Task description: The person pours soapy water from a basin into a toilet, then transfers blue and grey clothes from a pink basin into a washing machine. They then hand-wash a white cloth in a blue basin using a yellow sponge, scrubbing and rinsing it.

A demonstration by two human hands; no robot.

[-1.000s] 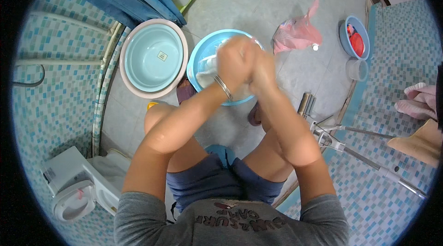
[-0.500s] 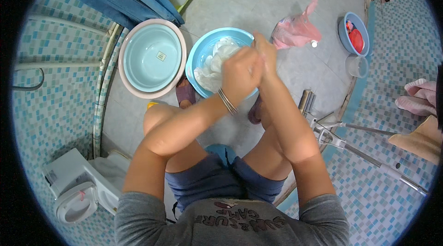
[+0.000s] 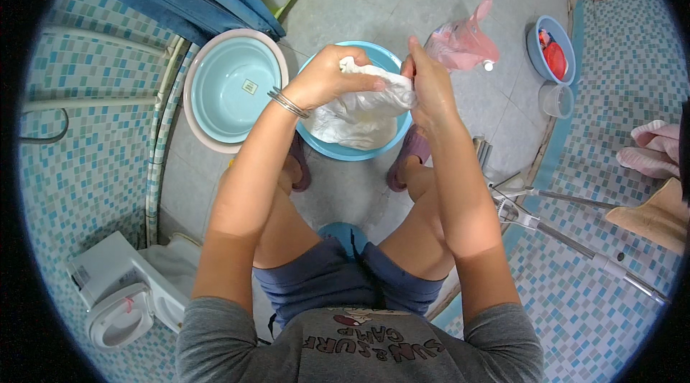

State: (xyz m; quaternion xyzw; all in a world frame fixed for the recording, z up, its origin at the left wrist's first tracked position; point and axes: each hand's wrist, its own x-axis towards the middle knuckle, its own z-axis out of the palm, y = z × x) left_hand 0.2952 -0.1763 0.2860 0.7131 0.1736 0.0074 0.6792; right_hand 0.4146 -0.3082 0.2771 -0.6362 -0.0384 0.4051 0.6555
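A white cloth (image 3: 370,111), possibly a garment, is stretched between my two hands above the light-blue basin (image 3: 403,130) on the floor. My left hand (image 3: 325,81), with metal bangles (image 3: 289,103) at its wrist, pinches the cloth's upper left part between thumb and fingers. At the other end, my right hand (image 3: 431,92) is closed on the cloth's edge, thumb side up. The lower part of the cloth hangs or lies in the basin; where it meets the bottom I cannot tell.
Left of the basin stand a pale-blue basin (image 3: 233,106) and a pinkish one (image 3: 203,136), nested. A pink bag (image 3: 463,45) sits to the right. Farther right are a small blue tub (image 3: 569,49) with red things, a clear cup (image 3: 556,100) and a mop (image 3: 568,243).
My hands were close together over the basin's right side. Now they are apart, my left hand farther left, and the white cloth is lifted and spread between them.
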